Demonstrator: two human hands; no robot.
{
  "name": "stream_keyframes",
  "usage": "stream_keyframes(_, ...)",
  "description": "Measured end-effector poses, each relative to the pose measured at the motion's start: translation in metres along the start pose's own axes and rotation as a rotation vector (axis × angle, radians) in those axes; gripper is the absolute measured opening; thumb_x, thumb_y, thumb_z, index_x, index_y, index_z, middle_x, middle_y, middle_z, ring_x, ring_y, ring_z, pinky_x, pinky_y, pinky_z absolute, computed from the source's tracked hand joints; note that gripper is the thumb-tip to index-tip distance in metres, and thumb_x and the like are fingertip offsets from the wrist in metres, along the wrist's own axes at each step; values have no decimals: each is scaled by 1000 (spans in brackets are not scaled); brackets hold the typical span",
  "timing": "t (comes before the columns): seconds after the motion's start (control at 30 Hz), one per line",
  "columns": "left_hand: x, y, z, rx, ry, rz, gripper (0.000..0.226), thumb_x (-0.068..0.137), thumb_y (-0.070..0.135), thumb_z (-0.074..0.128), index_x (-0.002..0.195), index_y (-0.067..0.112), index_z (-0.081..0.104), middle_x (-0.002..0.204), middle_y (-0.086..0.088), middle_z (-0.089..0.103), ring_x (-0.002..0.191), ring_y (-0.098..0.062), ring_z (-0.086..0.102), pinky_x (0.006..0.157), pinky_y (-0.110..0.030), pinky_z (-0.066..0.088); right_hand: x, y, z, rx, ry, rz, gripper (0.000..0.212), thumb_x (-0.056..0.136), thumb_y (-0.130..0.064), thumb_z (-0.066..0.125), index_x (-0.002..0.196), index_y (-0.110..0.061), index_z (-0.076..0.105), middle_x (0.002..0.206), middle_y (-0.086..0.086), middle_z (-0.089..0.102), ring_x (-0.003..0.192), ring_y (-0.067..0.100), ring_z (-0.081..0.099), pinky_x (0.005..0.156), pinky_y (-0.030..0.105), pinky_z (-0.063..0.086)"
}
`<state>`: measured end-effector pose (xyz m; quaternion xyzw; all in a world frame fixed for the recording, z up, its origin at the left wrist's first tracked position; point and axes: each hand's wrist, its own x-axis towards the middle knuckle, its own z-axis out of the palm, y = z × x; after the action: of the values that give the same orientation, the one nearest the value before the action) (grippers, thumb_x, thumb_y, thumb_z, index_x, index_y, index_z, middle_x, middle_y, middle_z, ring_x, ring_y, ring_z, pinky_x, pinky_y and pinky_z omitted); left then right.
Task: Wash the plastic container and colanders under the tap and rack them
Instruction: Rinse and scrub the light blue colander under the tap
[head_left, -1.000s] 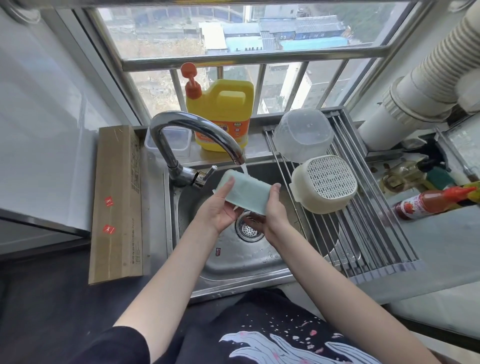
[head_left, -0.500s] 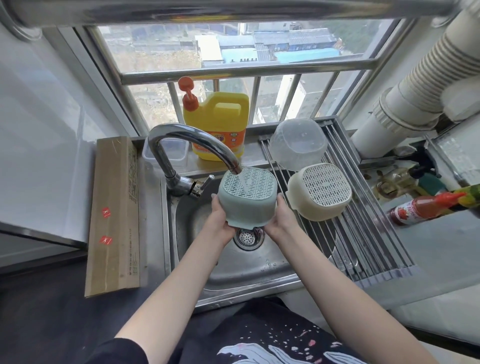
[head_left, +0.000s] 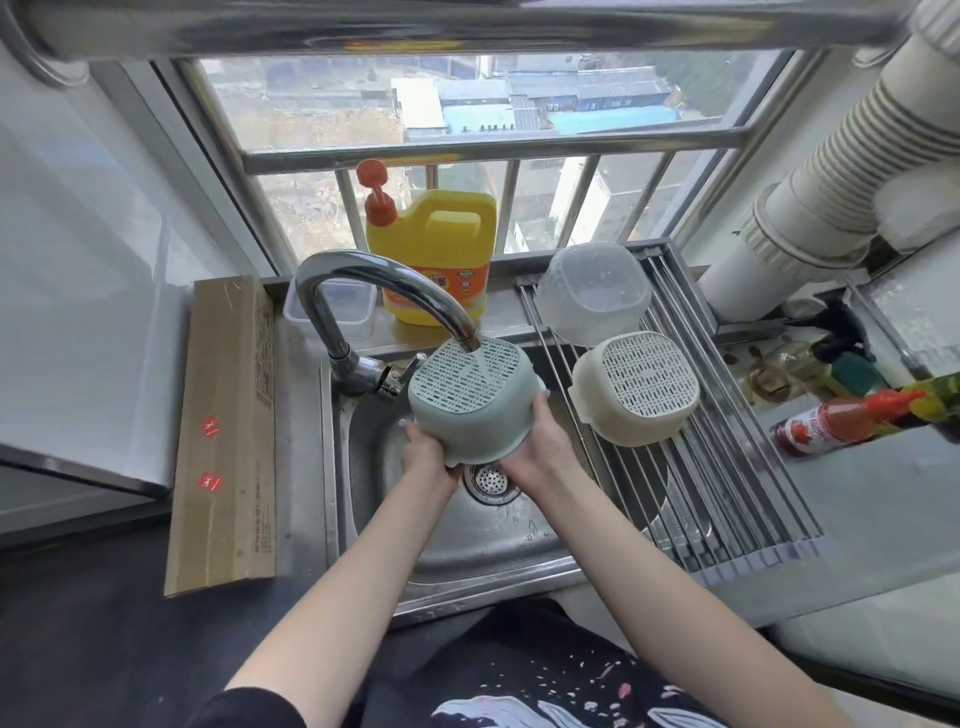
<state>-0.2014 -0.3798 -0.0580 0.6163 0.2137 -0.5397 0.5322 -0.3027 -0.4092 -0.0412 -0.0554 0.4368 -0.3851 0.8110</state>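
The near half of the rack (head_left: 737, 499) lies bare, open from the sink (head_left: 467, 540) side. Its far half is taken by the cream colander (head_left: 636, 387) and clear container (head_left: 592, 291). The tap (head_left: 384, 291) arches over the green colander (head_left: 467, 405), blocking the way from behind.

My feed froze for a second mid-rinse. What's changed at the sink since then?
The green colander was turned from side-on to base up under the tap, so water now falls on its perforated bottom. Left hand and right hand grip its lower sides. The cream colander and clear container stayed upside down on the rack.
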Motion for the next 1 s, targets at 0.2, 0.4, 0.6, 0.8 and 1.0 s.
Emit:
stream_keyframes(0.2, 10, -7, -9, 157, 12, 125, 56, 100, 50, 25, 131, 10, 51, 126, -15, 58, 106, -33, 58, 60, -37, 50, 6, 7, -12, 20, -12, -11, 63, 99, -52, 19, 138, -9, 44, 137, 19, 51, 128, 34, 47, 111, 54, 30)
stream_keyframes(0.4, 24, -5, -22, 420, 45, 212, 50, 100, 46, 30, 103, 3, 57, 94, -14, 62, 80, -30, 64, 59, -34, 55, 2, 6, -7, -27, -94, -26, 60, 97, -53, 30, 135, -10, 48, 133, 19, 55, 125, 34, 49, 106, 50, 37)
stream_keyframes(0.6, 22, -1, -35, 473, -212, -35, 16, 100, 8, 34, 97, 3, 49, 85, -17, 60, 59, -28, 69, 44, -27, 55, 1, -1, 5, -560, 19, -242, 31, 93, -32, 57, 117, -12, 56, 118, 14, 63, 109, 32, 61, 91, 49, 52)
stream_keyframes(0.8, 22, 37, -36, 355, -335, -94, 77, 93, 64, 26, 133, 1, 43, 132, -26, 51, 116, -39, 56, 76, -44, 52, -7, 3, 9, -1823, -48, -457, 35, 94, -31, 52, 126, -17, 52, 115, 9, 64, 104, 29, 59, 81, 36, 46)
stream_keyframes(1.0, 8, 51, -28, 782, -437, 80, 49, 88, 53, 53, 117, 14, 59, 105, -10, 69, 89, -30, 70, 64, -42, 60, -20, 11, 3, -2478, -240, -635, 12, 94, -16, 48, 100, -20, 59, 95, 5, 68, 89, 27, 64, 59, 29, 31)
